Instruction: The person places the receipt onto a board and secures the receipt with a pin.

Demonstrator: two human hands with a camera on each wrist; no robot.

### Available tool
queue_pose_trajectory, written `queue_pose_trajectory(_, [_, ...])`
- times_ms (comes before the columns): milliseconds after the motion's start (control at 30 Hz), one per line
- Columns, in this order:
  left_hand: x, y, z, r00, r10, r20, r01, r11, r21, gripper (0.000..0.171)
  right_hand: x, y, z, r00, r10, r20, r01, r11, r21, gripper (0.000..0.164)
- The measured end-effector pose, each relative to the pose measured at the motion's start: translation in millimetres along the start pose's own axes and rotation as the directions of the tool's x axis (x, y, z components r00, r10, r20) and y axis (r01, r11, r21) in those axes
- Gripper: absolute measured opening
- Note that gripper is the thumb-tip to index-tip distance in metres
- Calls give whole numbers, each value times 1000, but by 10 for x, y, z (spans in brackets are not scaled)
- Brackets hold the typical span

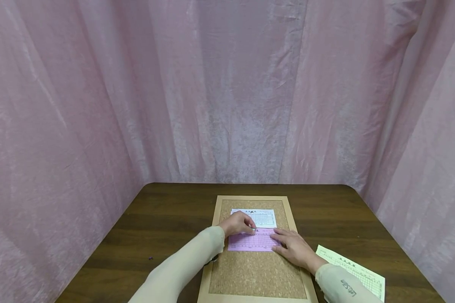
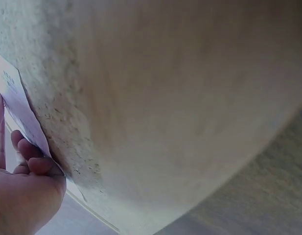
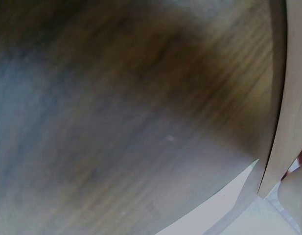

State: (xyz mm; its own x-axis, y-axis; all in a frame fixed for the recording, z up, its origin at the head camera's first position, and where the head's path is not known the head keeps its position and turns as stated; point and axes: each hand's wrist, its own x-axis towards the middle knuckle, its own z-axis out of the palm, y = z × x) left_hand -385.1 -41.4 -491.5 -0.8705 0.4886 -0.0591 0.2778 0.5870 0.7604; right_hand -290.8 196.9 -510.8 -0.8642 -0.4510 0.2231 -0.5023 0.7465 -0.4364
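A framed cork board [image 1: 258, 273] lies on the table. On its upper part is a white printed form [image 1: 265, 219] with a small dark pushpin [image 1: 252, 212] at its top. Just below lies a pink printed form [image 1: 250, 242], its top edge meeting the white one. At the pink form's top middle, my left hand [image 1: 239, 223] pinches a small dark pushpin, mostly hidden by thumb and forefinger. My right hand [image 1: 293, 247] rests on the pink form's right edge with fingers extended. The left wrist view shows my left hand [image 2: 28, 196] beside the pink form [image 2: 26, 107].
To the right of the board, a pale green printed form [image 1: 356, 271] lies partly under my right sleeve. A tiny dark purple object [image 1: 150, 258] sits on the wooden table [image 1: 117, 248] at left. Pink curtains [image 1: 227, 92] hang behind and at both sides.
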Motion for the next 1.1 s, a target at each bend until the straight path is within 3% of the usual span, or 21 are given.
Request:
queue_pose_trajectory(633, [-9,20,10,998,-36,-50,38,998,42,9,-10,5,9,1000,0,-7,0,1000,-1,42])
queue_pose_trajectory(833, [5,29,15,999,-31,-25,32,998,56,9,-8,0,5,1000,-3,-3,3,1000,3,42])
queue_pose_trajectory(1100, [10,27,9,998,-46,-44,48,997,56,9,-13,18,16,1000,-9,-18,9,1000,0,42])
